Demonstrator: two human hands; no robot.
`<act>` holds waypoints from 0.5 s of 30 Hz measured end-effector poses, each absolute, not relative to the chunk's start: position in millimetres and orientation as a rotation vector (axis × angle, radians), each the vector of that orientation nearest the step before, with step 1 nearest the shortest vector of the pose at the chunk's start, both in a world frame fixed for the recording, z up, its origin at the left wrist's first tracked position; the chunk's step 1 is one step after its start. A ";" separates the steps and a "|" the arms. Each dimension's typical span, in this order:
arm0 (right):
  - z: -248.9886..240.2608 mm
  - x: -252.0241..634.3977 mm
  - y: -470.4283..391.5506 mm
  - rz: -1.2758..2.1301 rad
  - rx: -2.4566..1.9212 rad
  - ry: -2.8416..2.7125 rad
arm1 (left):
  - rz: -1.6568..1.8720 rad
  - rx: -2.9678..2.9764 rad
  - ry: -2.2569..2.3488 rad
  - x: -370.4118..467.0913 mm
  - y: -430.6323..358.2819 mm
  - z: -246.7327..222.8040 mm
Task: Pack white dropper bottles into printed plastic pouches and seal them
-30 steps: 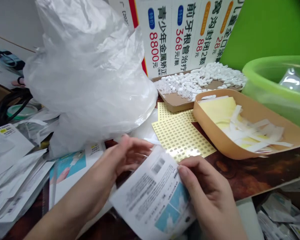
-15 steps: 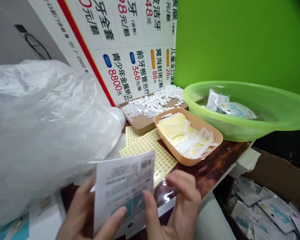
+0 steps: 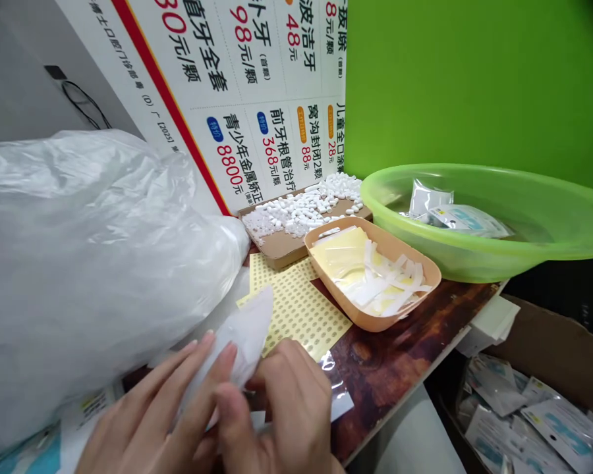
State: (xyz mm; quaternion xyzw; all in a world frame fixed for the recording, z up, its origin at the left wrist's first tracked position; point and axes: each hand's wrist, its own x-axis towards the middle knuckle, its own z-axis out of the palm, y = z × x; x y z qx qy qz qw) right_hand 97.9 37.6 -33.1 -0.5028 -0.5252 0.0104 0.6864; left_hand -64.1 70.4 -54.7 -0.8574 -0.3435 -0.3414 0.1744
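A white printed packet (image 3: 251, 322) is tilted between my hands, its pale, blank-looking side and pointed top corner showing. My left hand (image 3: 148, 408) is wrapped round its near side, fingertips lying along its face. My right hand (image 3: 291, 401) is closed at the packet's lower right edge, fingers bent and thumb near the left fingers; what the fingertips pinch is hidden. Just beyond lie yellow sheets of small round stickers (image 3: 296, 306). A clear plastic piece (image 3: 338, 388) lies on the table by my right hand.
A peach tray (image 3: 321, 276) holds backing papers and strips. Behind it is a cardboard tray (image 3: 279, 253) of small white pieces. A green basin (image 3: 435, 263) and, below right, a carton (image 3: 548, 322) hold packets. At left bulges a large plastic bag (image 3: 89, 263).
The packet has turned from its printed face to a tilted, pale side and sits lower. My right hand has moved left and closed in on it, near my left hand.
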 end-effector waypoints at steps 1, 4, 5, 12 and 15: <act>-35.3 103.2 36.6 0.008 -1.106 -1.222 | -0.893 -2.393 -0.912 -57.3 68.3 -48.0; -40.2 121.8 32.4 -0.015 -1.087 -1.347 | -0.714 -2.423 -0.914 -39.0 59.6 -34.9; -40.3 128.1 31.3 0.010 -1.086 -1.394 | -0.677 -2.441 -0.936 -35.1 57.5 -33.3; -29.5 167.6 27.4 -0.024 -0.956 -1.742 | -0.651 -2.469 -0.904 -46.5 59.4 -23.8; -25.9 183.3 24.5 -0.122 -0.956 -1.783 | -0.648 -2.493 -0.916 -60.8 59.8 -18.0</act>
